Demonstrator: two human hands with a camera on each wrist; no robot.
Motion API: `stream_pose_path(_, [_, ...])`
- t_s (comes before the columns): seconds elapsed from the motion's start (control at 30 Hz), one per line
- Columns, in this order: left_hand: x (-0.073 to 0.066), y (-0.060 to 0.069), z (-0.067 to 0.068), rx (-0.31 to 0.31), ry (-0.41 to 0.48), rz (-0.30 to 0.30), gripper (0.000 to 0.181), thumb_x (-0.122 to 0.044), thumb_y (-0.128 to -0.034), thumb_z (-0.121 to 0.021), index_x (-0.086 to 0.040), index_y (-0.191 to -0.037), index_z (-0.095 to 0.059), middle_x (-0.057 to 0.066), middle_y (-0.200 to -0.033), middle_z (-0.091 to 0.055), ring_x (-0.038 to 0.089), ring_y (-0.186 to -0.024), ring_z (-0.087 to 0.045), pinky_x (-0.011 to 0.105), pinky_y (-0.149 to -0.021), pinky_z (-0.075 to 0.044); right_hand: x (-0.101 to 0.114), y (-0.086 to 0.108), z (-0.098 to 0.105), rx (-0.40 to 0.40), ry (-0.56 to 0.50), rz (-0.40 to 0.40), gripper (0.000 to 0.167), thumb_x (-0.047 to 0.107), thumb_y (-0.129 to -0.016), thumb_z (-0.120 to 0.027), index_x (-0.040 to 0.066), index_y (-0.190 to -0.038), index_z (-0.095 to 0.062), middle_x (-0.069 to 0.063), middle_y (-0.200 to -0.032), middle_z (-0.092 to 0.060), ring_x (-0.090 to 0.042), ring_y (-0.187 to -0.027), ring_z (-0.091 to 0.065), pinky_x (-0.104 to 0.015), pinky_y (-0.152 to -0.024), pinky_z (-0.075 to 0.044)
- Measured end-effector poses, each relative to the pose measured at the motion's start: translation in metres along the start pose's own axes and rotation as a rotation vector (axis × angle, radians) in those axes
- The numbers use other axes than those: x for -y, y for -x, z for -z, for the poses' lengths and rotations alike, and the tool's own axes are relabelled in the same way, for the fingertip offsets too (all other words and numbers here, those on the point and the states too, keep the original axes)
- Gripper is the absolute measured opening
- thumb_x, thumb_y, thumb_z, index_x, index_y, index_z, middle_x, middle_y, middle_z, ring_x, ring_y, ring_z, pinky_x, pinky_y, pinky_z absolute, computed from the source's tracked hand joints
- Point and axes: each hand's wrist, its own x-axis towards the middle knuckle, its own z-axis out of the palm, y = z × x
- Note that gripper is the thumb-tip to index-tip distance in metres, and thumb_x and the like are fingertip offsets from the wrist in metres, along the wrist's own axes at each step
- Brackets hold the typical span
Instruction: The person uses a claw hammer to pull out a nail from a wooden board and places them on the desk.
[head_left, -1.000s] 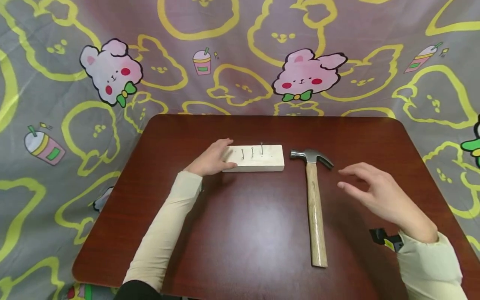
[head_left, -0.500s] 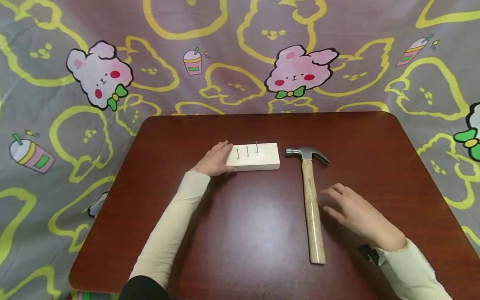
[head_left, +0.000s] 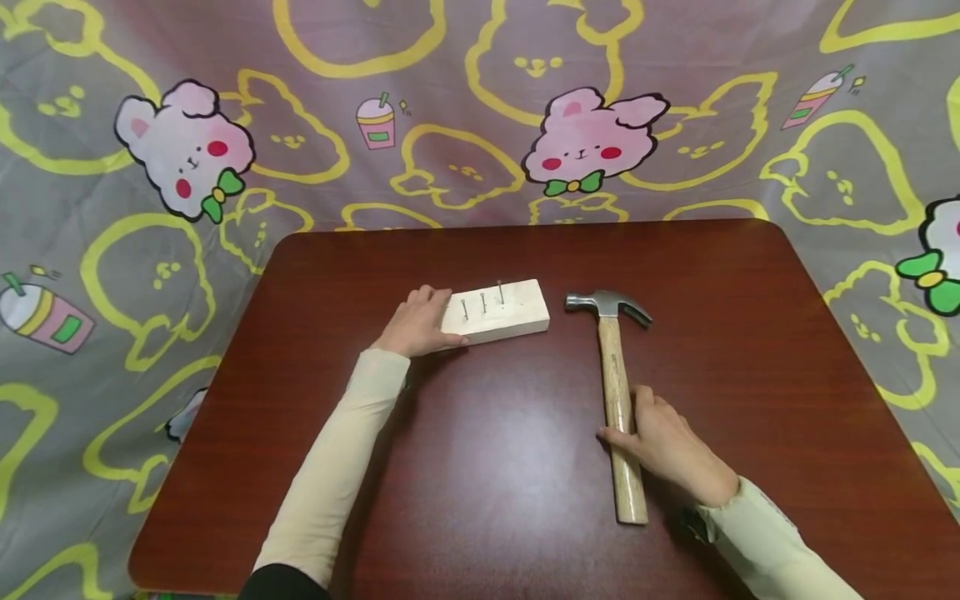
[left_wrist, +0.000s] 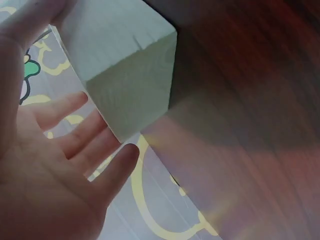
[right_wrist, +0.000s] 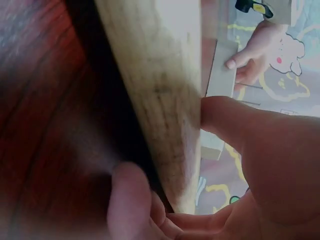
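A pale wooden block [head_left: 525, 310] lies on the table with three nails [head_left: 483, 302] standing upright in its top. My left hand [head_left: 414, 323] holds the block's left end, thumb along the near side and fingers at the far side. The left wrist view shows the block's end face [left_wrist: 132, 95] close to the palm. To the right lies a claw hammer [head_left: 611, 358], metal head away from me and wooden handle toward me. My right hand [head_left: 675, 446] grips the handle's lower half, thumb across it. In the right wrist view, curled fingers [right_wrist: 131, 197] reach past the handle [right_wrist: 160, 85].
The dark red-brown table [head_left: 480, 500] has rounded corners. A grey cloth [head_left: 450, 100] with yellow outlines and cartoon figures hangs behind it and at both sides. A small dark device [head_left: 697, 525] sits at the right sleeve cuff.
My right hand has moved left and down from beside the hammer's claw onto its handle, which it now grips. The block has turned slightly in my left hand, its right end swinging away.
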Motion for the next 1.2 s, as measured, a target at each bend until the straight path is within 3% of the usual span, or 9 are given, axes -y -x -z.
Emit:
stream_pose_path(0.17, [0.002, 0.001, -0.002, -0.008, 0.024, 0.000, 0.091, -0.049, -0.0733, -0.079, -0.008, -0.144, -0.040, 0.017, -0.136, -0.044, 0.032, -0.124, -0.041, 0.047, -0.103, -0.040, -0.001, -0.003, 0.000, 0.047, -0.015, -0.057, 0.070, 0.043, -0.079, -0.075, -0.011, -0.110, -0.043, -0.017, -0.078, -0.058, -0.027, -0.066, -0.058, -0.041, -0.056, -0.049])
stream_pose_path(0.43, [0.003, -0.001, -0.003, -0.003, 0.068, -0.007, 0.086, -0.044, -0.0750, -0.080, -0.008, -0.143, -0.042, 0.014, -0.139, -0.043, 0.030, -0.126, -0.038, 0.043, -0.106, -0.039, -0.001, -0.007, 0.003, 0.080, -0.064, -0.040, 0.055, 0.036, -0.077, -0.075, -0.005, -0.097, -0.046, -0.011, -0.069, -0.058, -0.019, -0.056, -0.057, -0.033, -0.050, -0.047])
stream_pose_path(0.7, [0.001, 0.000, -0.002, 0.002, 0.078, -0.016, 0.085, -0.043, -0.0751, -0.080, -0.007, -0.143, -0.042, 0.015, -0.140, -0.043, 0.032, -0.127, -0.038, 0.044, -0.107, -0.038, -0.003, -0.009, 0.010, 0.209, -0.297, -0.079, 0.062, 0.034, -0.081, -0.074, -0.011, -0.114, -0.046, -0.013, -0.077, -0.063, -0.016, -0.055, -0.063, -0.031, -0.049, -0.052])
stream_pose_path(0.9, [0.001, 0.000, -0.002, -0.001, 0.084, -0.016, 0.085, -0.042, -0.0753, -0.080, -0.008, -0.143, -0.042, 0.015, -0.140, -0.043, 0.032, -0.128, -0.038, 0.044, -0.107, -0.038, -0.008, -0.012, 0.003, 0.183, -0.356, -0.088, 0.061, 0.037, -0.081, -0.074, -0.008, -0.111, -0.048, -0.010, -0.080, -0.061, -0.015, -0.064, -0.059, -0.030, -0.056, -0.050])
stream_pose_path(1.0, [0.001, 0.000, -0.002, -0.001, 0.083, -0.017, 0.086, -0.041, -0.0752, -0.080, -0.008, -0.144, -0.041, 0.015, -0.141, -0.043, 0.032, -0.128, -0.037, 0.044, -0.108, -0.037, -0.008, -0.012, 0.000, 0.182, -0.509, -0.106, 0.054, 0.028, -0.083, -0.072, -0.009, -0.111, -0.045, -0.012, -0.085, -0.062, -0.016, -0.071, -0.060, -0.029, -0.062, -0.051])
stream_pose_path(1.2, [0.002, -0.001, -0.003, 0.003, 0.070, -0.022, 0.087, -0.041, -0.0757, -0.080, -0.006, -0.144, -0.040, 0.015, -0.142, -0.043, 0.034, -0.130, -0.037, 0.044, -0.109, -0.036, -0.001, -0.009, 0.000, 0.269, -1.085, -0.189, 0.043, 0.004, -0.088, -0.057, -0.005, -0.117, -0.027, -0.014, -0.093, -0.064, -0.017, -0.076, -0.069, -0.036, -0.071, -0.059])
